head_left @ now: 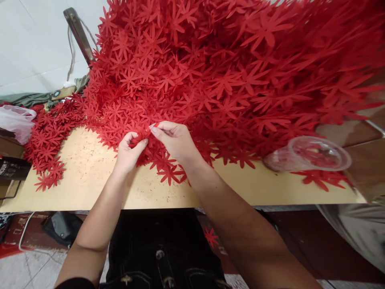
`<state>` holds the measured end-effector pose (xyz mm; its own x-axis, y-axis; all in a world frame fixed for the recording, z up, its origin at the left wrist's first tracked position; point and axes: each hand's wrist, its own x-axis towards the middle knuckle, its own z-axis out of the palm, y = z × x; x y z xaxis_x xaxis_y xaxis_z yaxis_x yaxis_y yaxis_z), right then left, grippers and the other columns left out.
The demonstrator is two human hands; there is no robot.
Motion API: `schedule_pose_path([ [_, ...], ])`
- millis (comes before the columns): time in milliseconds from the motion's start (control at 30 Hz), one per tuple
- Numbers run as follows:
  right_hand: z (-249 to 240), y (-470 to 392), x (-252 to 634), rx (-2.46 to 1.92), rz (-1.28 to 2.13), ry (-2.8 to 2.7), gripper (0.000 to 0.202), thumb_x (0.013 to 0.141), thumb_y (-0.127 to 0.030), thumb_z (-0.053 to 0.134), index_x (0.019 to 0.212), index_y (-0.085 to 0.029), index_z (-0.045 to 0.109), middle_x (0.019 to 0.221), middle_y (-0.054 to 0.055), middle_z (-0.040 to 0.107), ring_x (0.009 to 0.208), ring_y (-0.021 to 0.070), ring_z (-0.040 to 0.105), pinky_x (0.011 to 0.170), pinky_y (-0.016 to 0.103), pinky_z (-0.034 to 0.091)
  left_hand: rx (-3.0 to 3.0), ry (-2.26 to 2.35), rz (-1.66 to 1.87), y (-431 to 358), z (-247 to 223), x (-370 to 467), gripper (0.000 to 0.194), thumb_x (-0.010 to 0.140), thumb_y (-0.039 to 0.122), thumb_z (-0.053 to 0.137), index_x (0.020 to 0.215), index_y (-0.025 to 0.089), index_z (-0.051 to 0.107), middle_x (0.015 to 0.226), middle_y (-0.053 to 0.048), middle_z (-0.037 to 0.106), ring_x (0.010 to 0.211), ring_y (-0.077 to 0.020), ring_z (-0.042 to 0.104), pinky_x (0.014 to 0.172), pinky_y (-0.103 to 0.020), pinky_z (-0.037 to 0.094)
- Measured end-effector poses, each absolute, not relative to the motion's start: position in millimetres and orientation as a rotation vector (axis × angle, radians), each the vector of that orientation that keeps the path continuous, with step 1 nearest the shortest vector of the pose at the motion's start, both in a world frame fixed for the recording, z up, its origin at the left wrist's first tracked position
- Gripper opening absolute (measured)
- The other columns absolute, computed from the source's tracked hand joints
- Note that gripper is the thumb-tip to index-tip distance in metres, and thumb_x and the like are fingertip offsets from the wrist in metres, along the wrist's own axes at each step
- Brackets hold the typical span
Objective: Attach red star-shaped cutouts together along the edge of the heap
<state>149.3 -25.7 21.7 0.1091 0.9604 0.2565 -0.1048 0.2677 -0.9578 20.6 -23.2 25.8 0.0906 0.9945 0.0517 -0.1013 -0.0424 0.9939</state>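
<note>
A huge heap of red flower-shaped cutouts with narrow petals covers most of the table. At the heap's front edge, my left hand is closed, thumb against curled fingers, on a red flower cutout. Just right of it, my right hand pinches with thumb and forefinger at the edge of red material. Both pairs of fingertips are close together. Whether the two hands grip the same cutout cannot be made out.
A clear plastic tub lies tilted at the right, with red pieces inside. At the left are a white plastic bag and a dark box. A loose red cutout lies below the table edge. Cardboard boxes stand far right.
</note>
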Motion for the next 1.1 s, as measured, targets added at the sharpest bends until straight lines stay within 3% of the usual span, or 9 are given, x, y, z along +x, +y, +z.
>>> schedule_pose_path([
  [133,23.3,-23.2,154.0,-1.009,0.973,-1.064,0.036,0.075,-0.045,0.065,0.057,-0.02,0.047,0.056,-0.004,0.041,0.056,0.0083,0.043,0.057,0.025,0.041,1.084,0.992,1.193,-22.1,22.8,21.0,0.028,0.057,0.024,0.078,0.076,0.018,0.057,0.07,0.005,0.062,0.062,-0.0069,0.057,0.065,-0.021,0.048],
  [267,21.2,-16.2,163.0,-1.056,0.936,-0.898,0.034,0.072,-0.05,0.066,0.065,-0.022,0.047,0.06,-0.004,0.046,0.056,0.0088,0.045,0.052,0.024,0.04,0.991,0.983,1.158,-21.4,20.4,20.4,0.033,0.056,0.029,0.08,0.08,0.019,0.06,0.074,0.003,0.066,0.065,-0.0104,0.064,0.068,-0.025,0.052],
  [400,19.5,-13.4,165.0,-1.078,0.939,-0.882,0.033,0.071,-0.048,0.068,0.068,-0.023,0.046,0.059,-0.005,0.047,0.051,0.0082,0.043,0.048,0.024,0.038,0.985,0.971,1.186,-22.5,19.8,20.6,0.034,0.057,0.034,0.082,0.079,0.019,0.061,0.069,0.005,0.064,0.061,-0.0073,0.061,0.065,-0.021,0.051],
  [667,21.0,-19.5,145.0,-1.11,0.904,-0.986,0.024,0.074,-0.036,0.067,0.065,-0.021,0.051,0.06,-0.004,0.049,0.06,0.0087,0.047,0.064,0.027,0.044,1.063,0.846,1.164,-30.1,20.2,26.9,0.036,0.06,0.036,0.081,0.087,0.02,0.065,0.08,0.003,0.067,0.07,-0.0074,0.062,0.072,-0.021,0.051],
  [900,22.6,-17.8,140.5,-1.121,1.006,-0.955,0.019,0.079,-0.029,0.061,0.067,-0.021,0.049,0.058,-0.006,0.047,0.054,0.0078,0.042,0.056,0.026,0.039,0.986,0.949,1.252,-26.6,21.1,26.4,0.019,0.061,0.019,0.075,0.071,0.019,0.059,0.06,0.006,0.061,0.053,-0.0053,0.055,0.058,-0.019,0.047],
  [1100,20.9,-14.3,140.1,-1.186,0.899,-1.058,0.017,0.081,-0.019,0.057,0.066,-0.02,0.049,0.063,-0.004,0.045,0.062,0.0096,0.044,0.07,0.028,0.041,0.962,0.903,1.222,-29.5,23.2,27.9,0.027,0.061,0.028,0.078,0.078,0.018,0.061,0.071,0.004,0.065,0.063,-0.0056,0.06,0.064,-0.018,0.049],
])
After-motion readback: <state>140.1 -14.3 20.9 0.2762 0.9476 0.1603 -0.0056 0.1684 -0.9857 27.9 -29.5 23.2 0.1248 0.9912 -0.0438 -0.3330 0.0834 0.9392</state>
